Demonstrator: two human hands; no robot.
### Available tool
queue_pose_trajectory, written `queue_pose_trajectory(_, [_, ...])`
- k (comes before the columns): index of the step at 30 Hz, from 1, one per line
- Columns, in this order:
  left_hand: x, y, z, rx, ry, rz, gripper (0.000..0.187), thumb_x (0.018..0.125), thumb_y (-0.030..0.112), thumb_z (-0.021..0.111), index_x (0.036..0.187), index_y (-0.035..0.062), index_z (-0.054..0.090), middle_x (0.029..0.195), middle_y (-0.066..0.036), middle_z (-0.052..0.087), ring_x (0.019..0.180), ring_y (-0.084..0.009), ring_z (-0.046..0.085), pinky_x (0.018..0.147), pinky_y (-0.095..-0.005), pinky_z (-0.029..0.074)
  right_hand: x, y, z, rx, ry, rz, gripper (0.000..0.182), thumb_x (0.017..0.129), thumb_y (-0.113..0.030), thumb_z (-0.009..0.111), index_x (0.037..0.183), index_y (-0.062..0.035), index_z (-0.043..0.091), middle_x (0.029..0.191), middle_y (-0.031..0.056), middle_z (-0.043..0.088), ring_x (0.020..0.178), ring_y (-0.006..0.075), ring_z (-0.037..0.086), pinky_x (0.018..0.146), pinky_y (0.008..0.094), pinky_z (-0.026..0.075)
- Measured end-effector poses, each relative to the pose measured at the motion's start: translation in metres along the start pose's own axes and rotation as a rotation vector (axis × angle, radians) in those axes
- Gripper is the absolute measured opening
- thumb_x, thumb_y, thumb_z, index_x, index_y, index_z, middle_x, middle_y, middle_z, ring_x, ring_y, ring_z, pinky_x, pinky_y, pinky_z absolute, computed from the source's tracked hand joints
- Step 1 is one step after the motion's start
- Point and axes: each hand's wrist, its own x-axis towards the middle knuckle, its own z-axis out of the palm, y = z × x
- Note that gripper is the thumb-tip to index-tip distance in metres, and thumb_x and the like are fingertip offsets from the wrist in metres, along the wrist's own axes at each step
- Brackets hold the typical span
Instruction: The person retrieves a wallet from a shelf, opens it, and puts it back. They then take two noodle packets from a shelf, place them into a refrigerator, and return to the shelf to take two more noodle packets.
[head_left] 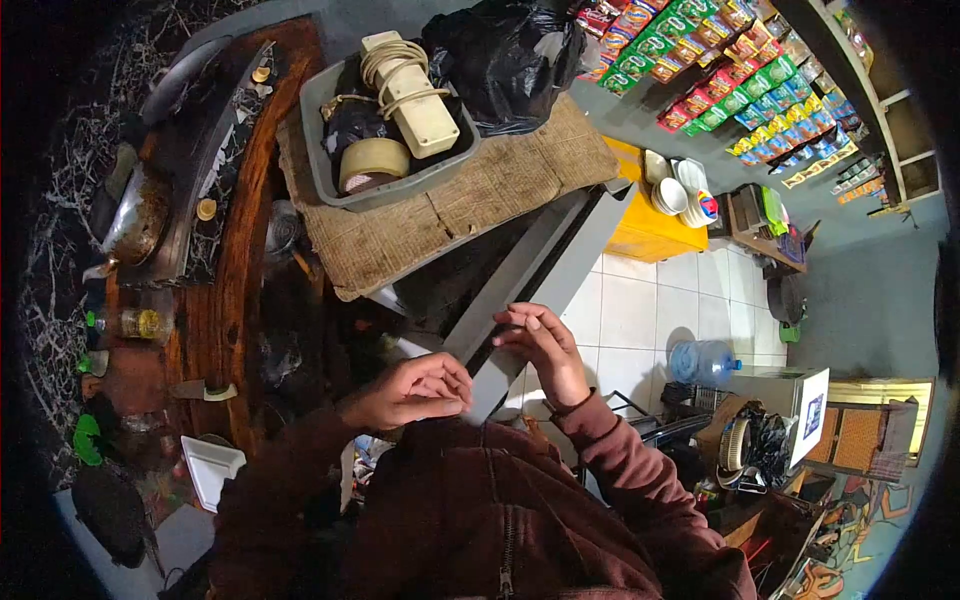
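Observation:
My left hand (418,388) hovers in front of my jacket, palm turned inward, its fingers loosely bent with nothing visible in them. To its right, my right hand (543,352) is raised with fingers curved and apart; no held thing shows, though shadow darkens its fingertips. A gap separates the two hands. Just beyond them runs the grey metal edge (562,262) of a cabinet or stand. A flattened cardboard sheet (420,232) covers its top. On that sheet rests a grey plastic tub (312,128) containing a roll of tape (374,162) and a cream power strip (418,115) with its cord wound round it.
A black plastic bag (500,65) sits behind the tub. On my left, a wooden counter (205,330) carries a metal pan (138,218) and a knife (205,391). Bowls stand on a yellow box (655,230). A water jug (702,362) lies on the tiled floor (625,305).

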Motion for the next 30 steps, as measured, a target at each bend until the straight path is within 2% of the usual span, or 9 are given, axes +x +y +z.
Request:
queue_pose_trajectory(3, [-0.005,0.006,-0.005,0.093,-0.096,-0.066,0.03,0.093,0.0,0.06,0.121,-0.0012,0.049,0.114,-0.013,0.059,0.115,-0.0212,0.059,0.096,-0.0335,0.048,0.0,0.006,0.007,-0.02,0.018,-0.006,0.032,0.102,-0.026,0.049,0.125,-0.0039,0.054,0.121,0.0109,0.062,0.101,0.0188,0.062,0.092,0.0325,0.048])
queue_pose_trajectory(5, [-0.004,0.009,0.002,0.164,-0.009,-0.006,0.034,0.093,0.01,0.064,0.121,-0.0007,0.049,0.12,-0.012,0.057,0.118,-0.022,0.058,0.098,-0.0345,0.048,-0.001,0.007,0.011,-0.025,0.032,-0.012,0.032,0.102,-0.026,0.05,0.126,-0.0044,0.055,0.122,0.0097,0.061,0.103,0.0179,0.062,0.093,0.0321,0.048])
queue_pose_trajectory(8, [0.003,0.013,0.008,0.302,0.061,0.067,0.035,0.093,0.01,0.064,0.123,-0.0011,0.048,0.128,-0.012,0.053,0.12,-0.0237,0.057,0.099,-0.0357,0.048,-0.006,0.002,0.015,-0.14,0.043,-0.077,0.034,0.101,-0.029,0.049,0.125,-0.0051,0.055,0.127,0.0104,0.059,0.107,0.0177,0.059,0.094,0.0359,0.047])
queue_pose_trajectory(14, [0.038,-0.014,0.025,0.002,0.223,0.17,0.032,0.094,0.006,0.061,0.123,-0.0003,0.049,0.131,-0.012,0.052,0.121,-0.0242,0.057,0.099,-0.0358,0.048,-0.024,-0.006,-0.01,-0.016,0.119,-0.087,0.032,0.101,-0.026,0.05,0.126,-0.0052,0.055,0.128,0.0064,0.058,0.11,0.0155,0.057,0.094,0.0326,0.046])
queue_pose_trajectory(15, [0.045,-0.018,0.03,0.036,0.241,0.208,0.026,0.095,-0.001,0.055,0.12,0.0012,0.049,0.132,-0.013,0.051,0.123,-0.0256,0.055,0.1,-0.0357,0.044,-0.028,-0.009,-0.014,-0.029,0.151,-0.083,0.034,0.101,-0.028,0.049,0.126,-0.0057,0.055,0.131,0.0085,0.056,0.112,0.0174,0.057,0.095,0.0345,0.046])
queue_pose_trajectory(18, [0.067,-0.021,0.04,0.068,0.277,0.226,0.025,0.094,-0.001,0.055,0.119,0.0007,0.049,0.132,-0.013,0.05,0.122,-0.0264,0.056,0.101,-0.0365,0.043,-0.04,-0.015,-0.033,-0.043,0.199,-0.084,0.036,0.101,-0.031,0.048,0.127,-0.0062,0.054,0.136,0.011,0.053,0.114,0.0198,0.056,0.097,0.037,0.044])
queue_pose_trajectory(22, [0.104,-0.027,0.051,0.14,0.374,0.222,0.028,0.092,0.004,0.063,0.117,0.0048,0.052,0.134,-0.011,0.051,0.123,-0.0223,0.053,0.099,-0.0348,0.044,-0.054,-0.022,-0.066,0.0,0.24,-0.097,0.036,0.101,-0.03,0.049,0.128,-0.006,0.055,0.135,0.0091,0.053,0.114,0.0183,0.056,0.096,0.0358,0.045])
queue_pose_trajectory(27, [0.155,-0.034,0.078,0.138,0.555,0.225,0.036,0.089,0.018,0.069,0.121,0.0129,0.051,0.157,-0.014,0.025,0.145,-0.0327,0.023,0.112,-0.053,0.022,-0.073,-0.035,-0.127,0.033,0.303,-0.092,0.037,0.1,-0.031,0.052,0.128,-0.007,0.056,0.137,0.0075,0.052,0.114,0.0176,0.056,0.096,0.0351,0.046])
queue_pose_trajectory(30, [0.184,-0.033,0.092,0.188,0.617,0.227,0.038,0.089,0.016,0.068,0.122,0.0131,0.051,0.157,-0.014,0.022,0.146,-0.0321,0.021,0.112,-0.0544,0.022,-0.089,-0.043,-0.177,-0.085,0.282,-0.094,0.037,0.101,-0.03,0.05,0.128,-0.0057,0.055,0.139,0.0086,0.05,0.116,0.0196,0.055,0.097,0.0359,0.045])
